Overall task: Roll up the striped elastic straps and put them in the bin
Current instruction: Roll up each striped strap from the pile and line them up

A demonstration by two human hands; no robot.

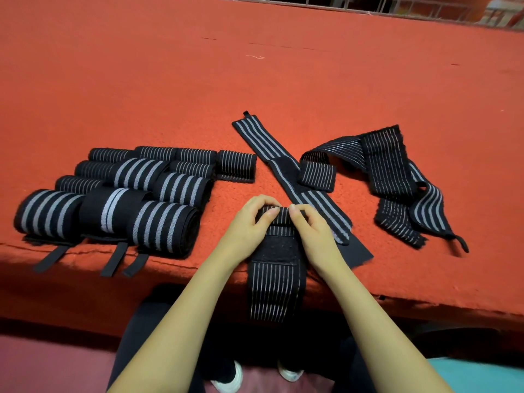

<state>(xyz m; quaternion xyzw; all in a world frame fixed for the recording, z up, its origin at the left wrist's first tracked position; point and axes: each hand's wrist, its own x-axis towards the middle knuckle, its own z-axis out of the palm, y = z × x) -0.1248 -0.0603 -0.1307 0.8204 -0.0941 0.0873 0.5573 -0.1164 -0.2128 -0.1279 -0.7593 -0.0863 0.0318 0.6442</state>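
Strap in work (276, 282): fine-striped, lies straight out from me, long axis running fr. my fingertips back toward my body, near part hanging over the edge of the red table cover (283, 80). Far end sits between both hands: L hand (249, 225) and R hand (312, 231) each pinch one side of the first fold, fingers curled over it, hands side by side, neither nearer. Judgement: roll must travel toward me along the strap, over the velcro patch (279, 249) just behind my fingers. Finished rolls (113, 194) stacked well off to L of L hand. Flat wide-striped strap (320, 202) just beyond R hand, loose heap (394, 171) further R. Bin not in view. Strap's lower end lost in dark under the table. Tightness of the first turn: can't tell, fingers cover it.
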